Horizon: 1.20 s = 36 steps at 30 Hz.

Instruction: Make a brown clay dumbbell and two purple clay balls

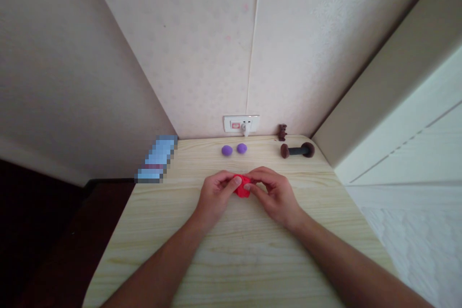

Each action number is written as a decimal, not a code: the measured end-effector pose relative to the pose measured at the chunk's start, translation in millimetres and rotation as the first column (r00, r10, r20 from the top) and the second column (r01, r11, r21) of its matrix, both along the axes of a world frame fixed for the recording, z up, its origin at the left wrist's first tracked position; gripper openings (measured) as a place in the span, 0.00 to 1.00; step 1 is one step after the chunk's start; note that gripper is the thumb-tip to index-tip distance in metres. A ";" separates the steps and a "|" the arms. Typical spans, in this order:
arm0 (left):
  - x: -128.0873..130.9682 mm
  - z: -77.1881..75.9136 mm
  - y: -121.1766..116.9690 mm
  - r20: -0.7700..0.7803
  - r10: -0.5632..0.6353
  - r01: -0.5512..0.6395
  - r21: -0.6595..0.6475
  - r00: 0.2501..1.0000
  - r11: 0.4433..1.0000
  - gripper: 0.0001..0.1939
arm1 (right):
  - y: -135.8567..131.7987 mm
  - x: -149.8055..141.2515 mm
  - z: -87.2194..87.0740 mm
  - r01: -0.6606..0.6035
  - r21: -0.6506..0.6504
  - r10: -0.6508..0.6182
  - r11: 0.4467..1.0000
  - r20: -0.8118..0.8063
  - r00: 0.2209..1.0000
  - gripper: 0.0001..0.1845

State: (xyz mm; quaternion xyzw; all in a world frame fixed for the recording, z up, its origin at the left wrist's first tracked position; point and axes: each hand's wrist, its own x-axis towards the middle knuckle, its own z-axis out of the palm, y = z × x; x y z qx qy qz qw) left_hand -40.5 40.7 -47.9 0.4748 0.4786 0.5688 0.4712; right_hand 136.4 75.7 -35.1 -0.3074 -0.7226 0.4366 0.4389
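A small lump of red modelling clay (243,192) is pinched between my two hands over the middle of the wooden table. From the left, my left hand (217,194) grips it, the thumb pressed on its top. My right hand (273,192) holds the opposite side between thumb and fingers. The clay's surface looks uneven, and its underside is hidden. Just beyond my hands lie two purple balls, the left ball (227,150) and the right ball (241,148), side by side and apart.
At the table's (231,260) back right lies a dumbbell-shaped piece (297,150) with brown ends and a dark bar. Behind it stands a small brown figure (282,132). A blurred blue item (158,159) is at the left edge. A wall socket (241,123) holds a white plug.
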 end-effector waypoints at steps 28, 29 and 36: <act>0.6 -2.9 1.5 0.196 -0.026 0.047 -0.102 0.980 0.994 0.12 | -9.4 -8.2 -3.1 0.061 -0.078 -0.061 0.995 0.009 0.998 0.15; 0.4 -2.6 1.3 0.198 -0.038 0.059 -0.102 0.980 0.993 0.11 | -9.3 -8.1 -1.5 0.070 -0.066 -0.068 0.995 0.032 0.997 0.13; 1.7 5.6 -0.6 0.293 -0.115 0.161 -0.138 0.949 0.977 0.13 | -4.7 -3.1 1.5 -0.019 -0.165 0.019 0.986 -0.004 1.000 0.08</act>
